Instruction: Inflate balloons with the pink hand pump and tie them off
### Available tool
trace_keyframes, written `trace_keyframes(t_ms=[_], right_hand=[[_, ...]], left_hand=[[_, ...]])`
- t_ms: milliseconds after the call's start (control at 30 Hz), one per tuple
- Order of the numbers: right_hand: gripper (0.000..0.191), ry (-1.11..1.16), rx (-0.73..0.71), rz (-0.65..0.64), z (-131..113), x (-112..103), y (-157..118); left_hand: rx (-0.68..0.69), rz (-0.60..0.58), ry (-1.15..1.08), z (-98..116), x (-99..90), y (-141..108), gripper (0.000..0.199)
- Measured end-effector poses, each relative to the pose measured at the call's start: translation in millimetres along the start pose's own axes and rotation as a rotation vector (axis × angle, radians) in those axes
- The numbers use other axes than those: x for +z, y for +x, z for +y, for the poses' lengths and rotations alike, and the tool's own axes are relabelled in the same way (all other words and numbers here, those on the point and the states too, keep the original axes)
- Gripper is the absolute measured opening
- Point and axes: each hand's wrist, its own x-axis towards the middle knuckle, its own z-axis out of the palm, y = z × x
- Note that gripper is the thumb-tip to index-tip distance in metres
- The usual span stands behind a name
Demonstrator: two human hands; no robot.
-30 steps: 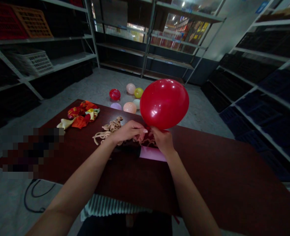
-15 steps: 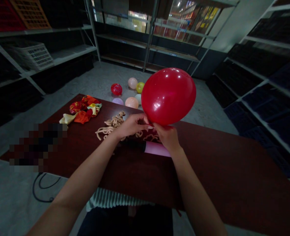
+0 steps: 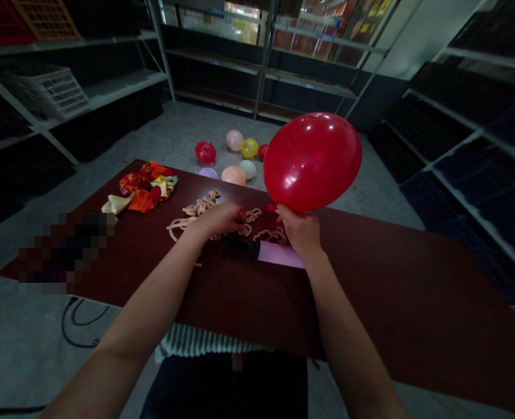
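A large inflated red balloon (image 3: pixel 313 162) is above the dark brown table (image 3: pixel 397 279). My right hand (image 3: pixel 299 233) pinches its neck from below, and a bit of red shows at the fingertips. My left hand (image 3: pixel 228 220) is apart from the balloon, over a heap of beige twisted balloons (image 3: pixel 200 205); its fingers are curled, and what they hold, if anything, is hidden. Under my hands lies a pump with a pink barrel (image 3: pixel 280 255) and a black end, its right part covered by my right arm.
Deflated coloured balloons (image 3: pixel 146 192) lie at the table's far left, near a blurred patch. On the floor beyond are several inflated balloons (image 3: pixel 249 148). Shelves (image 3: pixel 309 84) stand around, with a white crate (image 3: pixel 63 93) at left. A black cable (image 3: pixel 71 334) is at lower left.
My left hand has left the balloon's neck and moved left and slightly down, towards the beige heap. My right hand still holds the red balloon, now a little further right.
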Motion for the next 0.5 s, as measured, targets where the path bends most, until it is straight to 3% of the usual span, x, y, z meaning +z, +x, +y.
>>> trace_keyframes(t_ms=[133,400,500], right_hand=[[0.028,-0.025,0.049,0.028,-2.7,-0.4,-0.3],[0.028,0.144,0.061,0.075,-4.7,-0.9,0.5],[0.026,0.088,0.050,0.070,-8.1,-1.3,0.6]], left_hand=[[0.132,0.038,-0.123,8.2,-0.1,0.8,0.012],[0.269,0.289,-1.002,40.5,-10.7,-6.9,0.022],[0.338,0.398,-1.012,50.0,-7.5,-7.3,0.015]])
